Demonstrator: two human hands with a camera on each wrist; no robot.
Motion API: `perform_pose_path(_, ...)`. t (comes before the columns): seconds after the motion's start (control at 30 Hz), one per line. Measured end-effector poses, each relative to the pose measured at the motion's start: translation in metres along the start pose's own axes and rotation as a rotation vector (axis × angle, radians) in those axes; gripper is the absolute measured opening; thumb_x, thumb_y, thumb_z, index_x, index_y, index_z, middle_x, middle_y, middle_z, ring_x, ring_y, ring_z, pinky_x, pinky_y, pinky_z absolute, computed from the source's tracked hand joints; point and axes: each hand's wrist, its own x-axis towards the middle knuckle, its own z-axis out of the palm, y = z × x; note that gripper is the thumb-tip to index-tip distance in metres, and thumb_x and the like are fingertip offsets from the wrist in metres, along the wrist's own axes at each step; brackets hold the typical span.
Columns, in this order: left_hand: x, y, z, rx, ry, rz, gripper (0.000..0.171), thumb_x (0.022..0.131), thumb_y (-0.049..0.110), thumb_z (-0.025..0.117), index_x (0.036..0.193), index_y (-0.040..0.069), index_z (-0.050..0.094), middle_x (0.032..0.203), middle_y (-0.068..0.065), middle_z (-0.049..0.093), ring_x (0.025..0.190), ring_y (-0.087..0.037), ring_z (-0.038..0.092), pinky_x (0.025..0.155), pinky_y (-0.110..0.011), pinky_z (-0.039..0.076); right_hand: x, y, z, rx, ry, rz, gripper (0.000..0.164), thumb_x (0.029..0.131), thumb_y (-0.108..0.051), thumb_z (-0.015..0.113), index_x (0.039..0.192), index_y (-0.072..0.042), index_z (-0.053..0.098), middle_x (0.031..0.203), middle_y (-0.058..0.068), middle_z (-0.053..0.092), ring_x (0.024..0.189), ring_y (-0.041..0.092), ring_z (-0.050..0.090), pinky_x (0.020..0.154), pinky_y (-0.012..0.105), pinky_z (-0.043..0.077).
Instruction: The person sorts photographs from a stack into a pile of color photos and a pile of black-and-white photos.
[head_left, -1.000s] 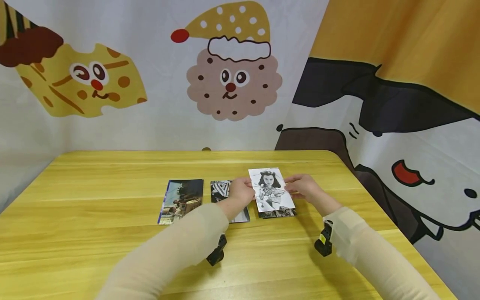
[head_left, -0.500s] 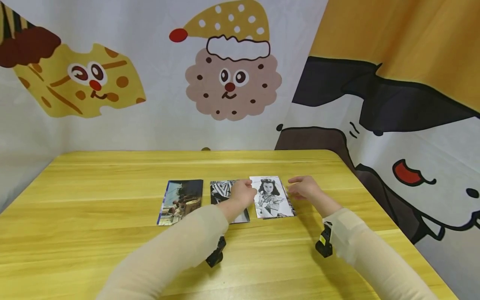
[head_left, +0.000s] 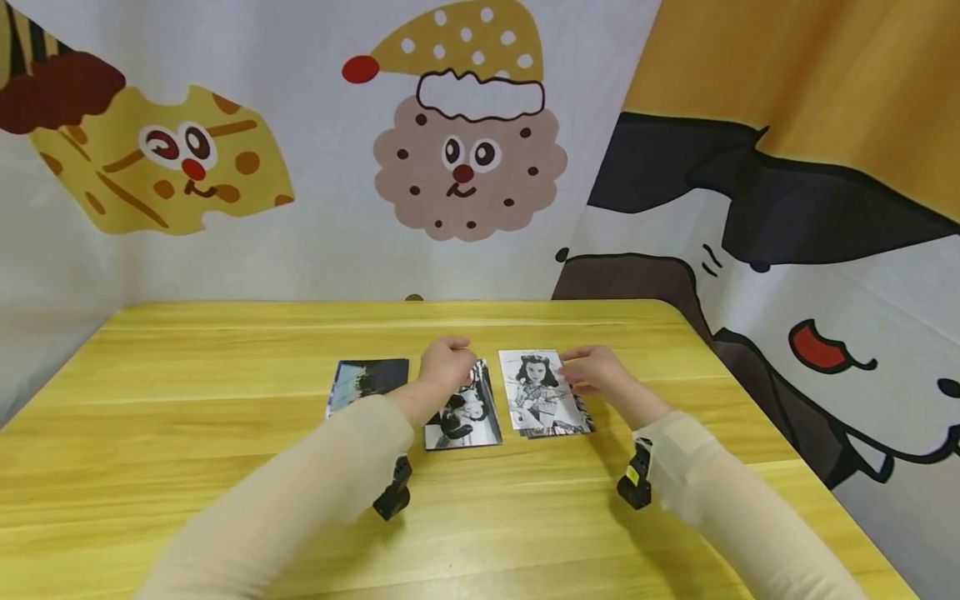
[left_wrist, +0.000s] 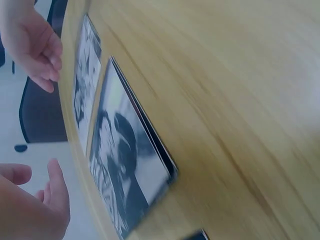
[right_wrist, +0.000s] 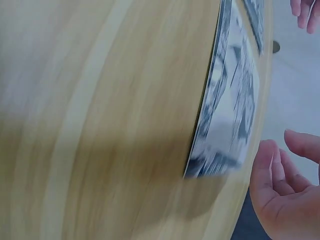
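A black-and-white portrait photo (head_left: 534, 404) lies on top of the right-hand stack, slightly askew over the prints below. My right hand (head_left: 597, 371) is at that photo's right edge, fingertips overlapping it in the head view; the right wrist view shows its fingers (right_wrist: 272, 170) relaxed, thumb apart. Over the far part of the middle stack of black-and-white photos (head_left: 467, 417) hovers my left hand (head_left: 446, 367), covering part of the top print. In the left wrist view that hand holds nothing, thumb and fingers (left_wrist: 59, 192) spread, beside the stacked photos (left_wrist: 132, 150).
A colour photo stack (head_left: 371, 375) lies at the left, partly hidden by my left sleeve (head_left: 300, 492). All stacks rest on a wood-grain table (head_left: 487, 533). A cartoon-printed curtain (head_left: 315, 250) hangs behind and to the right of it.
Both hands lowered the portrait photo onto the right stack and let go. My left hand then moved left over the middle stack. The right hand shifted slightly left to the portrait's edge.
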Motion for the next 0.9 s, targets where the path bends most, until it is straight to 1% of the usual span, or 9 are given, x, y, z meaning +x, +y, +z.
perform_pose_path(0.17,-0.001,-0.005,-0.018,0.023,0.015,-0.006,0.045,0.089,0.005,0.045,0.133,0.002,0.05,0.124,-0.018,0.057,0.059,-0.011,0.044,0.066,-0.032,0.052,-0.004,-0.011,0.016,0.011,-0.053,-0.02,0.044,0.089,-0.006,0.058,0.131,0.003,0.05,0.099,0.012,0.063,0.073,0.012,0.06,0.073,0.03,0.059)
perform_pose_path(0.33,-0.001,-0.013,-0.032,0.014,0.046,-0.017,0.045,0.088,0.003,0.045,0.133,0.0,0.05,0.127,-0.019,0.055,0.072,-0.016,0.051,0.079,-0.036,0.057,-0.007,-0.02,0.033,0.009,-0.107,-0.041,0.044,0.09,-0.008,0.057,0.133,0.002,0.049,0.114,0.019,0.062,0.082,0.016,0.063,0.077,0.033,0.059)
perform_pose_path(0.47,0.001,-0.021,-0.043,0.005,0.06,-0.041,0.045,0.087,0.002,0.045,0.133,-0.001,0.05,0.124,-0.02,0.055,0.078,-0.02,0.053,0.083,-0.038,0.057,-0.008,-0.024,0.045,0.025,-0.131,-0.054,0.044,0.09,-0.008,0.058,0.132,0.002,0.05,0.12,0.021,0.06,0.078,0.013,0.063,0.074,0.031,0.059)
perform_pose_path(0.6,0.0,-0.028,-0.051,-0.013,0.049,-0.07,0.043,0.091,0.002,0.045,0.134,-0.002,0.047,0.127,-0.021,0.053,0.09,-0.024,0.057,0.084,-0.038,0.056,-0.007,-0.026,0.055,0.046,-0.15,-0.067,0.043,0.089,-0.006,0.059,0.13,0.003,0.051,0.114,0.021,0.062,0.07,0.009,0.061,0.066,0.027,0.059)
perform_pose_path(0.67,-0.001,-0.031,-0.055,-0.008,0.042,-0.076,0.042,0.092,0.003,0.045,0.134,-0.003,0.047,0.128,-0.021,0.052,0.092,-0.025,0.057,0.079,-0.036,0.057,-0.007,-0.026,0.059,0.051,-0.163,-0.066,0.043,0.088,-0.004,0.058,0.13,0.004,0.051,0.109,0.02,0.064,0.067,0.01,0.06,0.063,0.026,0.058)
perform_pose_path(0.7,-0.002,-0.033,-0.056,-0.005,0.039,-0.078,0.042,0.093,0.004,0.045,0.134,-0.003,0.046,0.126,-0.021,0.053,0.091,-0.023,0.057,0.076,-0.034,0.057,-0.007,-0.026,0.061,0.052,-0.167,-0.062,0.043,0.088,-0.004,0.059,0.129,0.004,0.051,0.105,0.02,0.066,0.066,0.01,0.06,0.062,0.025,0.058)
perform_pose_path(0.73,-0.002,-0.034,-0.057,-0.005,0.035,-0.086,0.041,0.093,0.004,0.045,0.134,-0.003,0.046,0.12,-0.02,0.055,0.082,-0.022,0.056,0.07,-0.031,0.056,-0.007,-0.026,0.063,0.052,-0.174,-0.062,0.043,0.088,-0.003,0.058,0.129,0.005,0.051,0.103,0.02,0.066,0.066,0.011,0.06,0.061,0.026,0.058)
perform_pose_path(0.8,-0.003,-0.037,-0.057,-0.004,0.026,-0.102,0.041,0.093,0.004,0.045,0.134,-0.004,0.046,0.1,-0.016,0.057,0.068,-0.016,0.05,0.059,-0.026,0.05,-0.007,-0.026,0.067,0.048,-0.183,-0.052,0.042,0.088,-0.003,0.059,0.128,0.005,0.051,0.1,0.02,0.067,0.067,0.012,0.061,0.062,0.027,0.058)
perform_pose_path(0.9,-0.005,-0.041,-0.056,-0.014,0.007,-0.128,0.042,0.093,0.003,0.044,0.134,-0.005,0.045,0.076,-0.007,0.046,0.056,-0.011,0.036,0.052,-0.024,0.04,-0.007,-0.025,0.071,0.042,-0.192,-0.035,0.041,0.088,-0.003,0.06,0.127,0.004,0.052,0.101,0.02,0.068,0.07,0.013,0.063,0.066,0.029,0.059)
